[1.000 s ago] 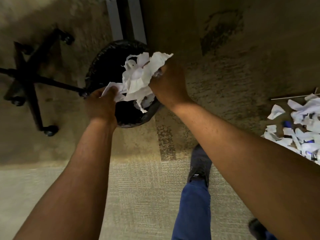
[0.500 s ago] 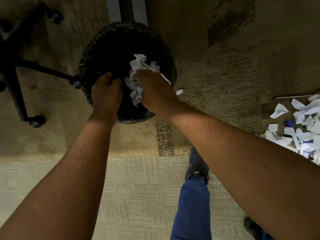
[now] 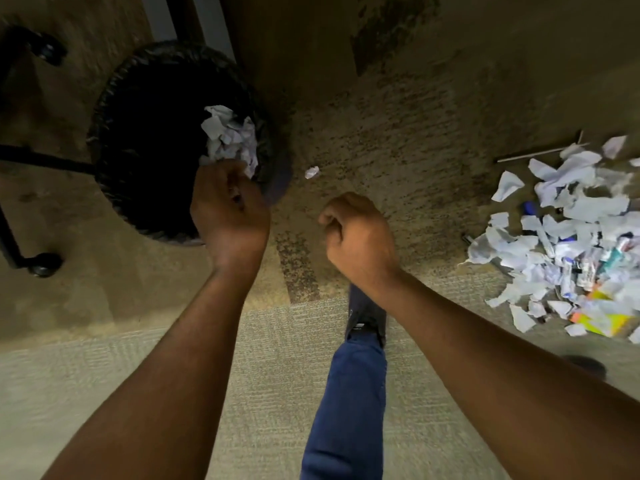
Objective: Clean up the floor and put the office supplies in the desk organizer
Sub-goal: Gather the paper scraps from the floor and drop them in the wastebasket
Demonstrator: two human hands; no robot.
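A black lined waste bin (image 3: 114,109) stands on the carpet at upper left, with crumpled white paper (image 3: 230,136) lying inside against its right wall. My left hand (image 3: 230,209) hovers over the bin's near rim, fingers curled, nothing visible in it. My right hand (image 3: 360,233) is a loose fist over the carpet to the right of the bin, empty. One small paper scrap (image 3: 311,172) lies on the floor just outside the bin. At the right edge, a pile of torn paper (image 3: 568,230) is mixed with pens, markers and a yellow item (image 3: 602,320).
An office chair's black wheeled base (image 3: 31,161) sits left of the bin, one leg touching it. A thin white stick (image 3: 540,152) lies above the paper pile. My blue-trousered leg and dark shoe (image 3: 367,313) stand on the carpet between my arms.
Both hands held a bundle of crumpled paper over the bin, pushed it in and let go. My right hand has since pulled back to the right; a small scrap fell outside the bin.
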